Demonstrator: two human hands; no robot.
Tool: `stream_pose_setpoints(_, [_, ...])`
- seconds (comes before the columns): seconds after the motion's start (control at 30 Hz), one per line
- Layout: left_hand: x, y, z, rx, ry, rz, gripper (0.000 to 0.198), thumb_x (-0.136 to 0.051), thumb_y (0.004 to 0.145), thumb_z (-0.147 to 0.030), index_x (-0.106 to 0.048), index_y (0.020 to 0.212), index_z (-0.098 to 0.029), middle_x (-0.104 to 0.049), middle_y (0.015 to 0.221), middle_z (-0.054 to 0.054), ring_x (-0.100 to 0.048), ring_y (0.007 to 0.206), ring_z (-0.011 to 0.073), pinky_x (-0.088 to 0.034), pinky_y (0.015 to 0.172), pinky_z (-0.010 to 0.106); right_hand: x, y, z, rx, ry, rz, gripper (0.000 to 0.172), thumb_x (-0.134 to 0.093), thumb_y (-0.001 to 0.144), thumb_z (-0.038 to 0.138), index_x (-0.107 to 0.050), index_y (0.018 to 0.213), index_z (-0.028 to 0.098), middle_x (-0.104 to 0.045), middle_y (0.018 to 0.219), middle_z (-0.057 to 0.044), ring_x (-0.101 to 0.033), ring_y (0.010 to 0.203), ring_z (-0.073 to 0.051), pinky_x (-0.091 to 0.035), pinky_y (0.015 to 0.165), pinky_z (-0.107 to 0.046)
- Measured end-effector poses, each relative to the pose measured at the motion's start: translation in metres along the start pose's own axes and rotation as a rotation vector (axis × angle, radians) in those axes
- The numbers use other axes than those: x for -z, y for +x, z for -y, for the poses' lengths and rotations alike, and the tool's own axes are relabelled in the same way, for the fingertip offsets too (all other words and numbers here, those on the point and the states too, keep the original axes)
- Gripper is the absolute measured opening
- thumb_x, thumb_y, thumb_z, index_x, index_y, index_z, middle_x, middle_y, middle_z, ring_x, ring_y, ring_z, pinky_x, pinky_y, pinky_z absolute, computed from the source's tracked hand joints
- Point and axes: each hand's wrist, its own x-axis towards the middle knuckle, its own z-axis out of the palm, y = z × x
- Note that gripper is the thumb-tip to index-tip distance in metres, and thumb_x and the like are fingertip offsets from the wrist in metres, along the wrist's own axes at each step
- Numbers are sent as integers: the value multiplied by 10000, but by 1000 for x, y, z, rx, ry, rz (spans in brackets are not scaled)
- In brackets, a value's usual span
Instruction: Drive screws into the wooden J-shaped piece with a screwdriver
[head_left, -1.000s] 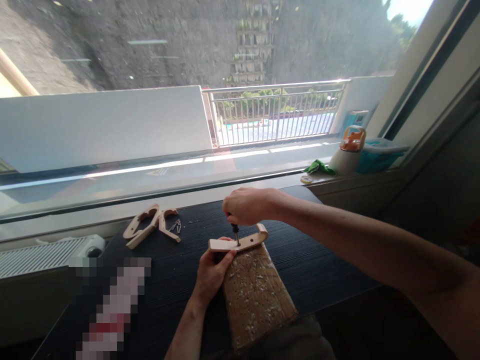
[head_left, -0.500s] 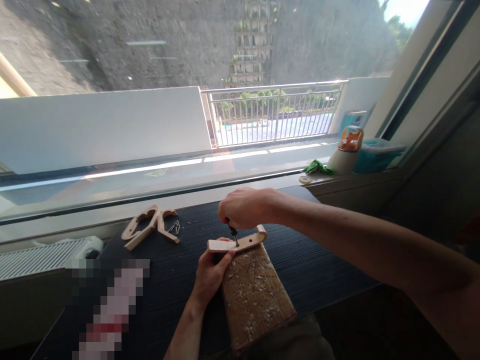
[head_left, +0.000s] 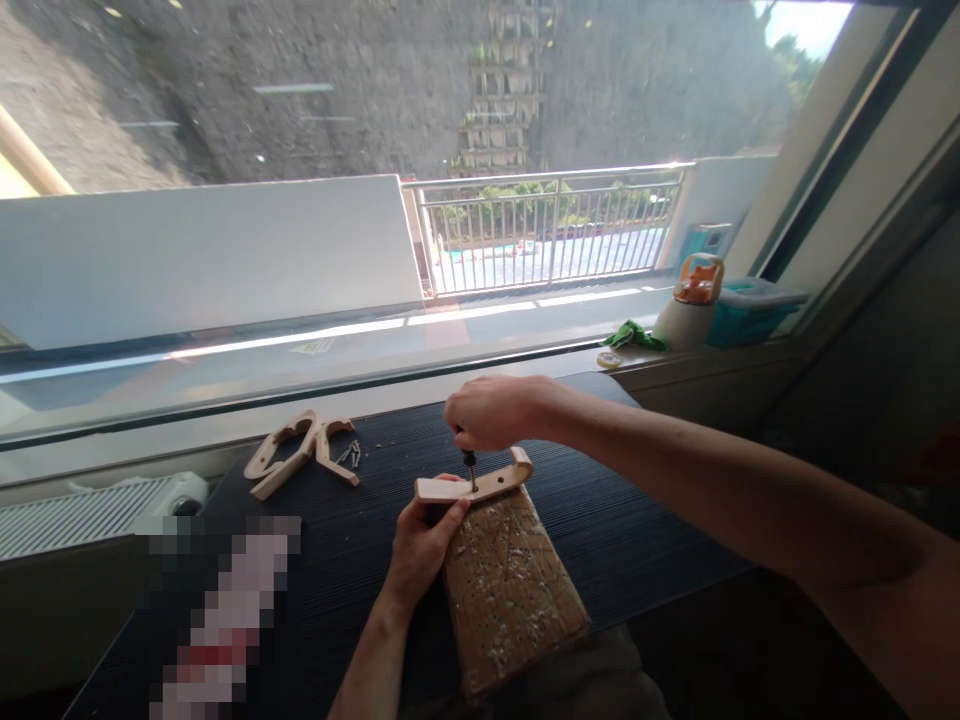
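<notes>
A curved pale wooden piece (head_left: 495,486) with drilled holes lies across the far end of a scuffed wooden board (head_left: 517,590). My left hand (head_left: 424,545) grips its left part, thumb on the near edge and fingers on the far side. Above it, my right hand (head_left: 487,412) is wrapped round the handle of a screwdriver (head_left: 470,462). The screwdriver stands nearly upright, with its tip at a hole in the wooden piece close to my left thumb. Whether a screw sits in that hole is too small to tell.
On the dark table (head_left: 360,580), further left, lie more curved wooden pieces (head_left: 285,450) and several screws (head_left: 351,455). A radiator (head_left: 90,515) is at the left. The windowsill holds a green cloth (head_left: 636,336), a white-and-orange bottle (head_left: 688,310) and a teal box (head_left: 757,312).
My right hand has shifted slightly right and turned a little on the screwdriver, showing more of its shaft. My left hand and the wooden piece stay in place.
</notes>
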Motion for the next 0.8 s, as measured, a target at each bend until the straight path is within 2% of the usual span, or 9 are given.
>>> stream_pose_setpoints(0.17, [0, 1, 3, -1, 17, 7, 318, -672, 690, -340, -650, 957, -168, -687, 952, 53, -624, 935, 204, -469, 873, 306, 11, -5, 3, 22, -15, 49, 285, -509, 763, 150, -678, 985, 94, -682, 917, -118, -586, 783, -189, -389, 631, -281])
stream_pose_setpoints(0.3, [0, 1, 4, 22, 0, 13, 337, -672, 690, -345, -642, 977, -170, -685, 966, 54, -628, 929, 203, -473, 869, 307, 4, -2, 1, 57, -23, 12, 250, -503, 744, 116, -689, 905, 75, -683, 878, -125, -585, 770, -177, -391, 643, -268])
stream_pose_setpoints(0.57, [0, 0, 2, 12, 10, -9, 328, -681, 680, -343, -653, 959, -171, -699, 952, 57, -635, 928, 211, -479, 862, 310, -8, 3, -4, 24, -23, -43, 248, -484, 787, 166, -688, 886, 67, -685, 858, -139, -602, 772, -187, -399, 630, -264])
stream_pose_setpoints(0.8, [0, 0, 4, -1, 10, -4, 316, -676, 686, -356, -653, 939, -169, -700, 951, 56, -637, 936, 213, -479, 877, 321, -2, 1, 1, 3, -16, -41, 272, -495, 793, 232, -687, 903, 74, -686, 858, -139, -601, 759, -191, -400, 612, -271])
